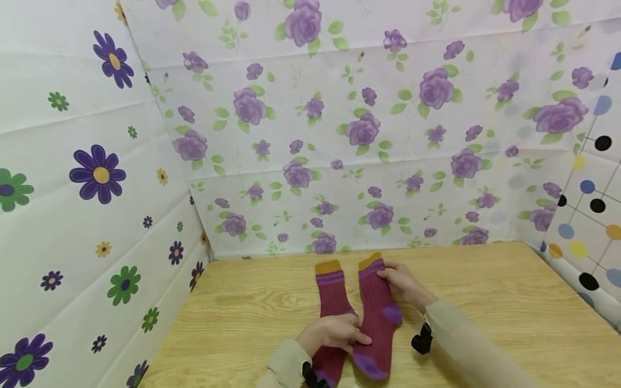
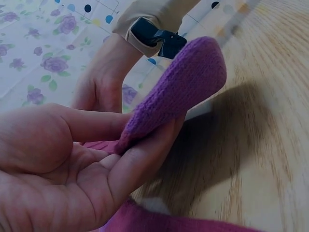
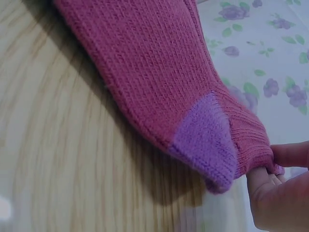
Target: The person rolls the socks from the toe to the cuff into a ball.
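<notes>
Two maroon knit socks with purple heels and toes and mustard cuff edges are in the head view. My right hand (image 1: 404, 284) pinches the right sock (image 1: 378, 307) near its striped cuff. At that sock's foot, my left hand (image 1: 337, 333) pinches the edge between thumb and fingers, with the purple toe (image 2: 198, 72) beyond them in the left wrist view. The right wrist view shows the purple heel (image 3: 207, 140) raised over a shadow on the table. Under my left hand lies the left sock (image 1: 332, 296), its middle partly hidden.
The wooden table (image 1: 252, 307) reaches back to a white cloth wall with purple roses (image 1: 364, 129). A daisy-print cloth (image 1: 48, 226) hangs at the left, and a dotted cloth (image 1: 597, 215) at the right. Each wrist wears a black strap mount (image 1: 423, 339).
</notes>
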`<action>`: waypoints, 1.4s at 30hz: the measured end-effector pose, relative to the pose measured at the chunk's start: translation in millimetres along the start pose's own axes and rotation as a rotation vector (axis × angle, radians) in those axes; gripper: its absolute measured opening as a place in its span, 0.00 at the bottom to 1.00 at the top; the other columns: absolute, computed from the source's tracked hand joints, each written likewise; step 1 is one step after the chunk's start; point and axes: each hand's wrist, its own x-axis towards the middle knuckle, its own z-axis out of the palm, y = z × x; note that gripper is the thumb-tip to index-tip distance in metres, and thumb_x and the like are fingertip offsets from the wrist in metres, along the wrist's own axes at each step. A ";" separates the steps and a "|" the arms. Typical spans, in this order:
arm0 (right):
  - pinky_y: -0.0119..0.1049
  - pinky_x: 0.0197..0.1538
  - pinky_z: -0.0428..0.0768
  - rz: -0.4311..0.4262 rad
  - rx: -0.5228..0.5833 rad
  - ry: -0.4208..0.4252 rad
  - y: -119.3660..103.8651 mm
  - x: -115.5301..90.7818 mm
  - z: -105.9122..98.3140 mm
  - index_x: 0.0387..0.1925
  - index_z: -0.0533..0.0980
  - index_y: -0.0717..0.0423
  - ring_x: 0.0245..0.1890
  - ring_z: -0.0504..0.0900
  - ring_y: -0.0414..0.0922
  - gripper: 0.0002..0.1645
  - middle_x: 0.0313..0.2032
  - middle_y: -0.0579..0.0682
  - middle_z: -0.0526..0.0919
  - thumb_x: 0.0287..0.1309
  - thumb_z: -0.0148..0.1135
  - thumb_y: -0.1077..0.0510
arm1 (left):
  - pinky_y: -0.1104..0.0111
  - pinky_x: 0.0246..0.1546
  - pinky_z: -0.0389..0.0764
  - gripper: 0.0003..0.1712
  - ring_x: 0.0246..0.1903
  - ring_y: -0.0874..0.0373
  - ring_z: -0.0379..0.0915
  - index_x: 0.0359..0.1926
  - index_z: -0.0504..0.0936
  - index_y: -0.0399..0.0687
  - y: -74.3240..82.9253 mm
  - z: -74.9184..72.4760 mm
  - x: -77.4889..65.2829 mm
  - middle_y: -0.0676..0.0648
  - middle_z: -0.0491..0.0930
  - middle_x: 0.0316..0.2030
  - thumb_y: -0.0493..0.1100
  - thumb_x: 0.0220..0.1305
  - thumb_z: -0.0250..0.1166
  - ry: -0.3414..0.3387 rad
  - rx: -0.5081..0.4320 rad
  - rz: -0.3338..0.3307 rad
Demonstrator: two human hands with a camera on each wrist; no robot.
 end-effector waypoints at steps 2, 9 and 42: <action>0.36 0.40 0.82 -0.002 0.005 -0.001 -0.7 0.9 3.9 0.65 0.62 0.72 0.37 0.83 0.41 0.27 0.47 0.59 0.82 0.68 0.50 0.63 | 0.67 0.44 0.78 0.18 0.38 0.65 0.75 0.58 0.67 0.37 -1.4 -2.3 -3.0 0.52 0.78 0.39 0.36 0.70 0.55 -0.001 -0.005 0.002; 0.36 0.39 0.82 -0.001 0.026 -0.022 -3.1 5.1 14.9 0.66 0.61 0.70 0.37 0.83 0.40 0.28 0.44 0.55 0.83 0.69 0.50 0.63 | 0.69 0.39 0.79 0.14 0.36 0.64 0.77 0.54 0.70 0.36 -8.4 -10.2 -12.3 0.50 0.78 0.41 0.35 0.70 0.55 0.007 -0.008 0.029; 0.34 0.40 0.82 -0.062 0.089 -0.179 -5.9 15.4 63.5 0.67 0.59 0.72 0.38 0.83 0.39 0.28 0.40 0.50 0.84 0.69 0.48 0.65 | 0.74 0.32 0.80 0.14 0.35 0.67 0.78 0.55 0.70 0.41 -28.1 -48.0 -49.9 0.54 0.77 0.41 0.35 0.70 0.53 -0.079 -0.049 0.077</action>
